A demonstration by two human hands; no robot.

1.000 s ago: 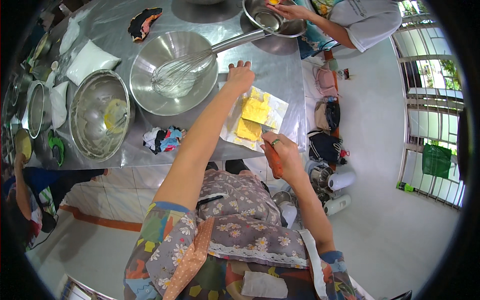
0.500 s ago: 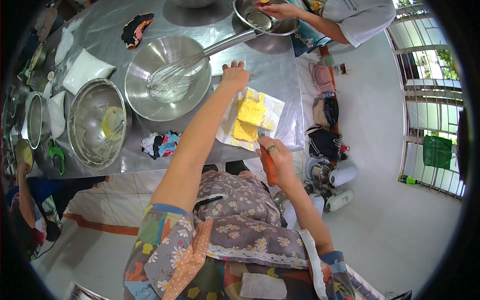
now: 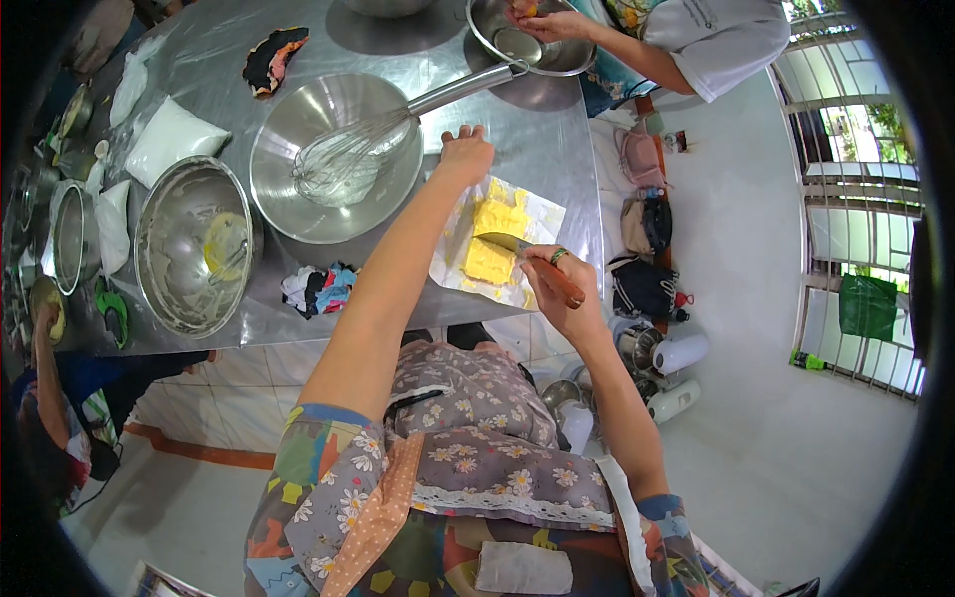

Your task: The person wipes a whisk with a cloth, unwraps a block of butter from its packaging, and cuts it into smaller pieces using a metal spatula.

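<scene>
My right hand (image 3: 569, 295) is closed round the reddish-brown handle of a knife (image 3: 555, 280). The blade reaches left over the yellow butter (image 3: 500, 216), between the far block and a nearer piece (image 3: 488, 261). Both pieces lie on an opened, butter-smeared white wrapper (image 3: 543, 217) on the metal table. My left hand (image 3: 467, 157) rests on the table just beyond the wrapper's far left corner, fingers apart and holding nothing visible. Beside it stands a wide steel bowl (image 3: 274, 139) with a large whisk (image 3: 435, 98) leaning in it, its wires in a pale substance.
A second steel bowl (image 3: 164, 284) with yellow residue stands at the left, near crumpled cloths (image 3: 320, 289) and white bags (image 3: 171, 141). A black and pink cloth (image 3: 274, 60) lies farther back. At top right, another person's hands (image 3: 545, 24) work over a steel bowl (image 3: 487, 30).
My right hand has raised the knife from the butter's near right corner and turned it, so the blade now lies across the butter. My left hand stays about where it was.
</scene>
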